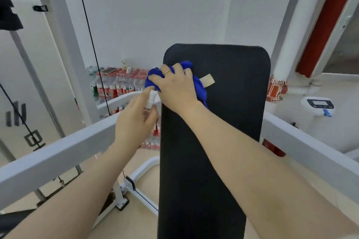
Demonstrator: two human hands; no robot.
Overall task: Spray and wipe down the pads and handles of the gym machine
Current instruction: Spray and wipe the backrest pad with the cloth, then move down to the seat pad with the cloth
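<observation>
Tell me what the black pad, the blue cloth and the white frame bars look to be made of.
Black pad: likely vinyl or synthetic leather over foam, matte with a fine grain.
Blue cloth, bunched under the right hand: soft fabric, perhaps microfibre, going by its limp folds.
White frame bars: probably painted steel tube, with square edges and a smooth, even coat.

Free room and obstructions around the long black padded backrest (pixel 213 132).

The pad's centre and lower length lie bare; a bunched blue cloth (pixel 198 85) and a tan paper tag (pixel 207 80) occupy its upper left. White square steel beams (pixel 58 153) flank both sides. A thin black cable (pixel 91 44) crosses the left, with stacked red-labelled water bottles (pixel 116 83) behind.
</observation>
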